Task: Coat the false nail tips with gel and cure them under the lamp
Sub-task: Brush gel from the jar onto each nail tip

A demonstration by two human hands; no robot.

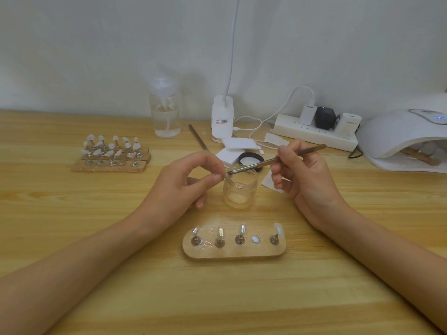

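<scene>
My left hand point(186, 180) pinches a small nail tip holder between thumb and forefinger, just left of the open clear gel jar point(240, 189). My right hand point(300, 170) grips a brown brush point(273, 162) like a pen; its bristle end touches the pale nail tip point(228, 174) at my left fingertips, above the jar's rim. In front of me lies an oval wooden stand point(233, 252) with several metal nail tip holders and one bare magnet spot. The white curing lamp point(406, 131) sits at the far right with a wooden stand inside it.
Wooden stands point(110, 163) carrying several white nail tips stand at the back left. A clear pump bottle point(165, 112), a white clip lamp base point(222, 119), a power strip point(314, 134), white pads point(235, 147), the jar's black lid point(251, 159) and a second brush point(198, 137) lie behind the jar.
</scene>
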